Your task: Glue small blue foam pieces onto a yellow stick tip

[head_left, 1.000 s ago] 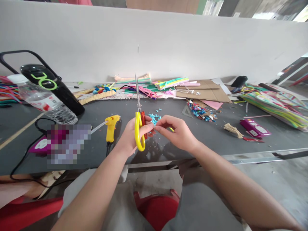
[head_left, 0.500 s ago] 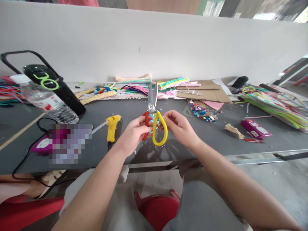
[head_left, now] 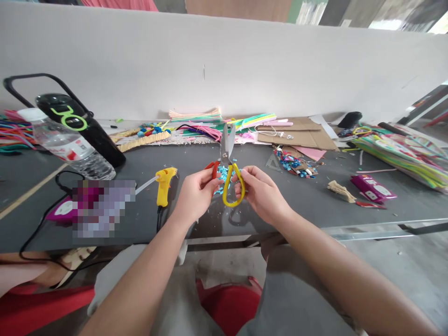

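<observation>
Grey tabletop (head_left: 196,159) spans the frame as you hold scissors (head_left: 225,155) at its centre, your left hand (head_left: 196,193) closed on the red handle (head_left: 214,171), your right hand (head_left: 262,193) clasping the yellow handle (head_left: 234,204); the split hold likely spreads the tapered metal blades (head_left: 227,142), tips away from you. Smooth loops overhang crumbly blue snippets (head_left: 224,172), right of a glossy yellow glue gun (head_left: 163,187).

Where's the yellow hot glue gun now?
In the head view, the yellow plastic glue gun lies on the dark grey tabletop, just left of the left hand.
</observation>
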A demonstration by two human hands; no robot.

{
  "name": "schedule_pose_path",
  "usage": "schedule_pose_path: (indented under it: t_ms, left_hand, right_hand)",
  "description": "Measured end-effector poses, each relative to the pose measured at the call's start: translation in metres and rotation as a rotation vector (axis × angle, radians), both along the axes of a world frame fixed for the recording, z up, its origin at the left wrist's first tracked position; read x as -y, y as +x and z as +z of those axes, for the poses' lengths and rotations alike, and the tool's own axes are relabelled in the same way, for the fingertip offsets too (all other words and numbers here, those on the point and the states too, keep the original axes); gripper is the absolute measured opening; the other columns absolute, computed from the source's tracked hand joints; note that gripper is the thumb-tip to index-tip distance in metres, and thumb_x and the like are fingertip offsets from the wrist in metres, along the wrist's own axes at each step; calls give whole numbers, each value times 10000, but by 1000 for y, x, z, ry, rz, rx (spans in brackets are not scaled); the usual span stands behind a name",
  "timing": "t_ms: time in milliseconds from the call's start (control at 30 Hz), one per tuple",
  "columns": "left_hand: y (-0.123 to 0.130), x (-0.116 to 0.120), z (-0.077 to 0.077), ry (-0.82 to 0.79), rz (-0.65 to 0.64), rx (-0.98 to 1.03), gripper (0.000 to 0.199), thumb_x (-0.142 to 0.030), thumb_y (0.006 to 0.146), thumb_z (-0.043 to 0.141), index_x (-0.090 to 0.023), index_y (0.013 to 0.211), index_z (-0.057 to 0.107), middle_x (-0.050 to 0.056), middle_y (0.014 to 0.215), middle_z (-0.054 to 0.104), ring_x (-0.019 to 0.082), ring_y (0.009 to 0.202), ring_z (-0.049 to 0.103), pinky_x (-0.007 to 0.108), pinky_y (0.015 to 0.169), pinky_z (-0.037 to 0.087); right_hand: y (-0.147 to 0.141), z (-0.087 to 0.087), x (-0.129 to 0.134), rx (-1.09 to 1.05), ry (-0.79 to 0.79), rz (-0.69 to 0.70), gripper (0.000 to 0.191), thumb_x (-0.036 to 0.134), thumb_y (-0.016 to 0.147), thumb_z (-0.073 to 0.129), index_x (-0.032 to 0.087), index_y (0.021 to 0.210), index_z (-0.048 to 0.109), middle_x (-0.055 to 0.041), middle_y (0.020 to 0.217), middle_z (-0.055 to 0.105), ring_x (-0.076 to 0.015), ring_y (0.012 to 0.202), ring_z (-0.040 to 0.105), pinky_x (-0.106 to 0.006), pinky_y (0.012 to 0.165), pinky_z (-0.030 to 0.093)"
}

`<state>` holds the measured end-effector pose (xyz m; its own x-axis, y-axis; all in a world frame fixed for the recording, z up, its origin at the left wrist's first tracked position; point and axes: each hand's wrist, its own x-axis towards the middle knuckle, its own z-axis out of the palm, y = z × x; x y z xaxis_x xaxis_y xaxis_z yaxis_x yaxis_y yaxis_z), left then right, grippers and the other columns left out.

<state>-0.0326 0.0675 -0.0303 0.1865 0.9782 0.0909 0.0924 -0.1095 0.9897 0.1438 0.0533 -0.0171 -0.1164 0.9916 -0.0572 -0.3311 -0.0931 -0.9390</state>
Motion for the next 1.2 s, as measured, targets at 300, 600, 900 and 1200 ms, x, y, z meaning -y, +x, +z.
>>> schedule_pose_path:
  t_ms: [300,600,900,1200]
  left_hand:
    - [5,14,15,376,229,-273,236,-381,868,681,-226,1025,765,83,1035,751,239,909,675,324,844,503]
    - [3,21,32,133,-1,-109,299,-475,919,602,-204,806,662,10,697,581,150,646,513,262,574,384]
    - [4,22,30,150,-25,-200,307,-481,963,527,-214,821,577,-18,650,517,137,592,449,267,566,345]
    - [-5,-1,24,-51,86,301,229,-418,872,689,-190,858,677,75,1270,644,192,1078,601,305,918,479]
  right_hand:
    - [-2,1,8,124,215,-13,321,494,889,679,226,840,510,62,621,431,-102,546,344,-270,529,278]
    - [-3,3,17,506,431,-65,237,445,947,619,225,876,564,27,693,419,-139,619,354,-309,580,305]
    - [-7,2,20,493,460,-70,151,359,941,631,237,886,564,24,712,421,-140,620,363,-316,575,311]
    - [14,25,9,41,174,-14,265,176,695,665,236,820,440,30,801,545,-65,502,293,-263,475,214]
